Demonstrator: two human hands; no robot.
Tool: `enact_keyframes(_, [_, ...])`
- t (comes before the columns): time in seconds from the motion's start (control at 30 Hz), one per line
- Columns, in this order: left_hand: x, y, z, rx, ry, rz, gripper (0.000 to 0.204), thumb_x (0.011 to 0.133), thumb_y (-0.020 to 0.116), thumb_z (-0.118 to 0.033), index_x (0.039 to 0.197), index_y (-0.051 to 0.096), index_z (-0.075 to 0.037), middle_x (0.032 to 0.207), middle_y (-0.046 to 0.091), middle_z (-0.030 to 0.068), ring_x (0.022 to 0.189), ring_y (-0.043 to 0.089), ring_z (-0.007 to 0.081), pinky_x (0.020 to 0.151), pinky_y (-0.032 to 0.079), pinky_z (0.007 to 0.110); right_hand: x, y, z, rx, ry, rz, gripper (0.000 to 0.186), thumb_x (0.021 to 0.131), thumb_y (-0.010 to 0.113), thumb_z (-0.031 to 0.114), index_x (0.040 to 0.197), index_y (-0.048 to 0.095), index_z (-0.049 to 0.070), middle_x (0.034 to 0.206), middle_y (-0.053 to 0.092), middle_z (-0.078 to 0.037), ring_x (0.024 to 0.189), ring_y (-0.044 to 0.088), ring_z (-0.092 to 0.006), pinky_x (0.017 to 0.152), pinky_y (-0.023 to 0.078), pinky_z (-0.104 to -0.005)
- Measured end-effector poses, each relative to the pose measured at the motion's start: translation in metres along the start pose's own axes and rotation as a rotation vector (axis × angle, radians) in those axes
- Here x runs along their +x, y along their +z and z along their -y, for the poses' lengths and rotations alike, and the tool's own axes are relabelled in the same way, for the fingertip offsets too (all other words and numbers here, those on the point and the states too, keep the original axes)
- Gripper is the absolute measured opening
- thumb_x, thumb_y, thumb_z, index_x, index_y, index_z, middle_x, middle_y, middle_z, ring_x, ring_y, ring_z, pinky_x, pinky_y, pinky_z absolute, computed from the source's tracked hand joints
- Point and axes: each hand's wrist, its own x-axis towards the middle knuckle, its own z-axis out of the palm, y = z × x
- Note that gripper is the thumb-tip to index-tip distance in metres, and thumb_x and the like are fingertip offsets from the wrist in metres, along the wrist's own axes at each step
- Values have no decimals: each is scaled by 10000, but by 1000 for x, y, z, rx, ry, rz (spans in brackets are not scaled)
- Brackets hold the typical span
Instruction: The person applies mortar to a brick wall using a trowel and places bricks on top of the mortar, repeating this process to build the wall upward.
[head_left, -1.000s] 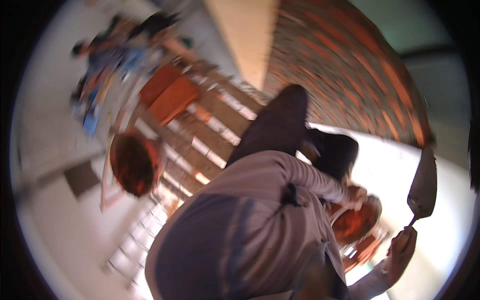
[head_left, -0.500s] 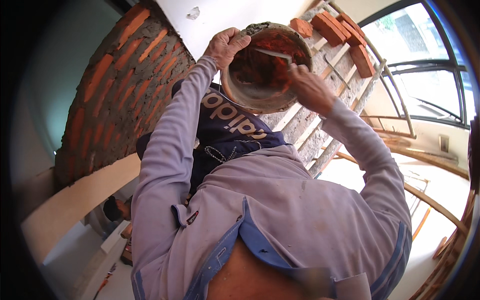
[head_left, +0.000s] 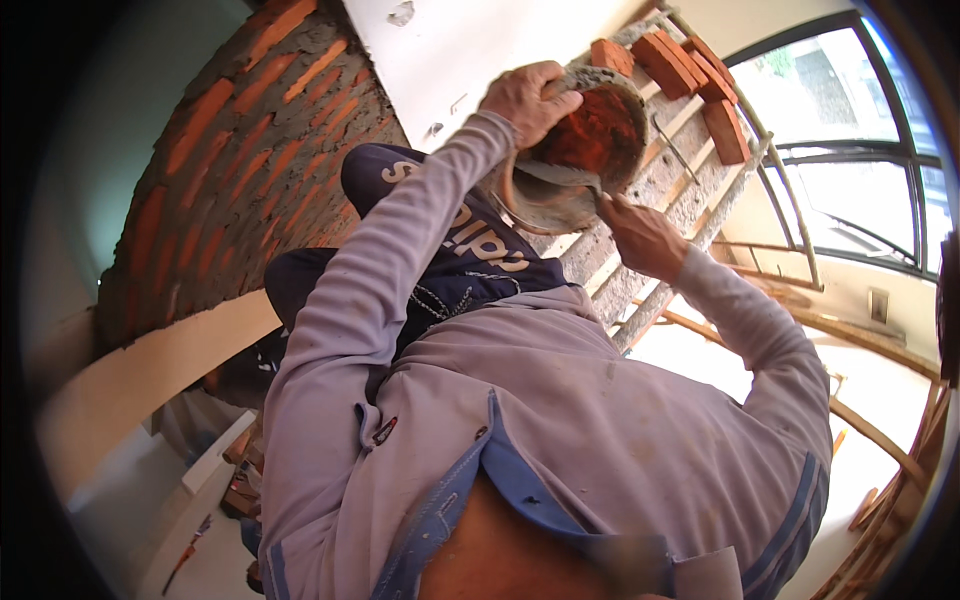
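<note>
A round mortar-stained bucket (head_left: 548, 208) is tilted so that its mouth and reddish, wet-looking inside show. My left hand (head_left: 532, 103) is closed over its upper left rim, thumb on the inner side. In my right hand (head_left: 640, 232), at the lower right rim, is the handle of a trowel (head_left: 560, 173). The trowel's grey blade reaches across the bucket's opening, toward the left. Grey mortar clings to the top of the rim. How much lies in the bucket cannot be made out.
At left rises a rough brick wall (head_left: 235, 160) with grey mortar joints. Several red bricks (head_left: 668, 65) lie on the scaffold planks (head_left: 690, 205) beyond the bucket, with a thin metal rod (head_left: 676, 150) near them. A dark-framed window (head_left: 800, 85) is at right, and poles run below it.
The bucket and my left hand have moved right, and the bucket is turned more on its side. My right hand has come lower, drawing the trowel toward the near rim.
</note>
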Motion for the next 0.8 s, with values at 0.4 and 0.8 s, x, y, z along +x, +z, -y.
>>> enact_keyframes(0.4, [-36,25,-1,-24,52,-177,161,779,623,-192,892,636,-79,723,618,111,687,627,277,666,498,386,16,10,-30,568,-121,247,190,861,550,140,1004,534,16,794,571,-103,703,568,-250,606,471,-377])
enact_keyframes(0.8, [-138,-136,-57,61,88,-848,257,834,703,-267,801,560,-56,671,529,90,611,542,248,580,429,376,98,-114,88,1935,45,558,514,901,562,211,1330,444,-46,867,545,-95,540,515,-121,358,444,-222])
